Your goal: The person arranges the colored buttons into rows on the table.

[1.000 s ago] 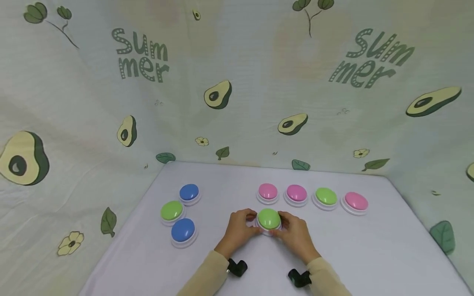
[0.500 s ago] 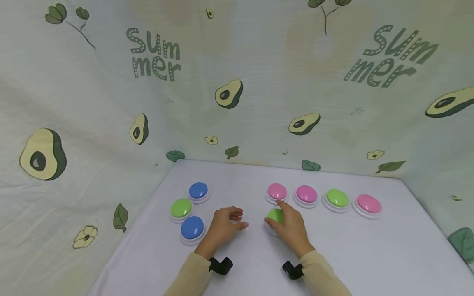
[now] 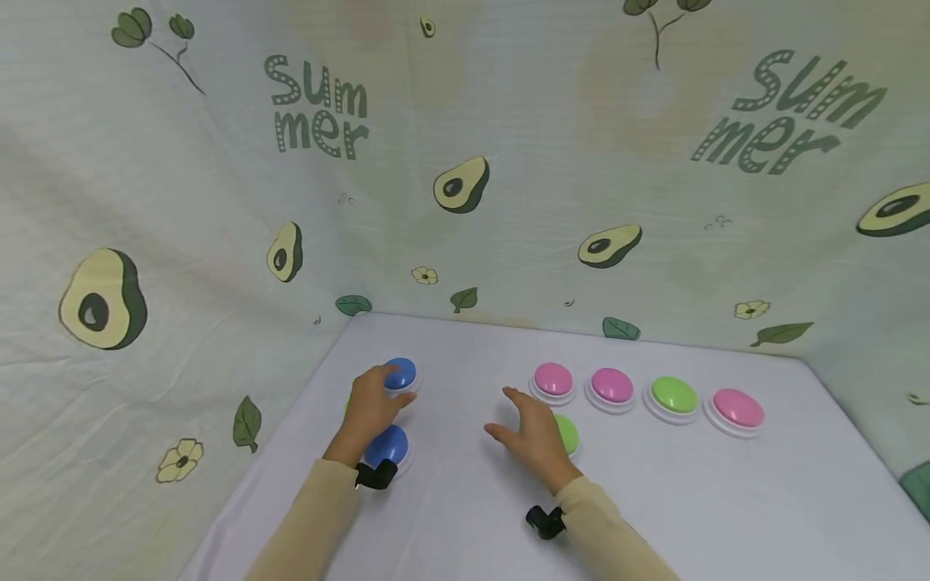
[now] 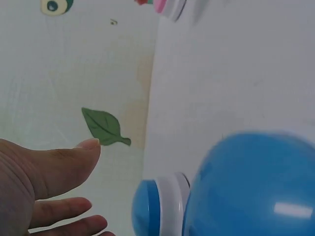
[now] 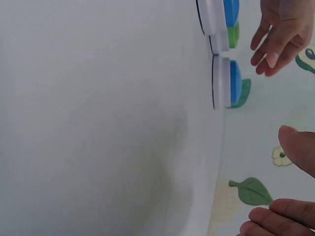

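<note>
In the head view my left hand (image 3: 369, 407) reaches over the left group of push buttons, fingers and thumb spread. Its fingertips overlap the far blue push button (image 3: 402, 374). The near blue push button (image 3: 387, 446) lies below the wrist and looms large in the left wrist view (image 4: 256, 187). A green push button between them is almost hidden behind the hand. My right hand (image 3: 538, 440) hovers mid-table with thumb and fingers apart, holding nothing. Partly covered behind it is another green push button (image 3: 567, 436). All the buttons have round white bases.
Along the back right runs a row: a pink button (image 3: 554, 379), a magenta one (image 3: 612, 386), a green one (image 3: 674, 394) and another pink one (image 3: 738, 407). A printed cloth (image 3: 508, 105) hangs behind the white table (image 3: 465, 516).
Both hands were around the middle green push button. The left hand let go first and moved left to the blue buttons. The right hand then released it and shifted left. The view turned slightly.
</note>
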Motion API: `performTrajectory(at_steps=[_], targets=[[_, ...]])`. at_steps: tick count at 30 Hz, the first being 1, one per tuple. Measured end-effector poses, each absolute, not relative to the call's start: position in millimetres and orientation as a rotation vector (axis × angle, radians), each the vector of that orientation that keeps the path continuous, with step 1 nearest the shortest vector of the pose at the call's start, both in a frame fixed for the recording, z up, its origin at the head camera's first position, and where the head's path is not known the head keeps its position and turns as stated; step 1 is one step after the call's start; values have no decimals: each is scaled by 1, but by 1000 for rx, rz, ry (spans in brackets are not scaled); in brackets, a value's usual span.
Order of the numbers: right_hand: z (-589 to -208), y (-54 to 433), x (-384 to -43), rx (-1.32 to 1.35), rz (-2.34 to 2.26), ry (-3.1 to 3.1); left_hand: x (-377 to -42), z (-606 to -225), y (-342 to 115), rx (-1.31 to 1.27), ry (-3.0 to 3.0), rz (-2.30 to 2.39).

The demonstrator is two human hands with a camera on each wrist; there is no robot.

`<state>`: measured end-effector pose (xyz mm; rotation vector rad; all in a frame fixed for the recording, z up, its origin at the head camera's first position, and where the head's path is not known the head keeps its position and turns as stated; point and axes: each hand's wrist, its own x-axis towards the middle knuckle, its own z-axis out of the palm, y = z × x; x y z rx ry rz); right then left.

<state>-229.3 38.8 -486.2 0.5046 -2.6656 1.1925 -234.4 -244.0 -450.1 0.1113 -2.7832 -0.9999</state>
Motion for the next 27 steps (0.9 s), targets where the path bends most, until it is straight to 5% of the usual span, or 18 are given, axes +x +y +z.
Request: performTrajectory(at_steps=[27], targets=[[-500, -10, -251, 696, 1306, -2823, -282, -458, -279, 182, -3028, -880]])
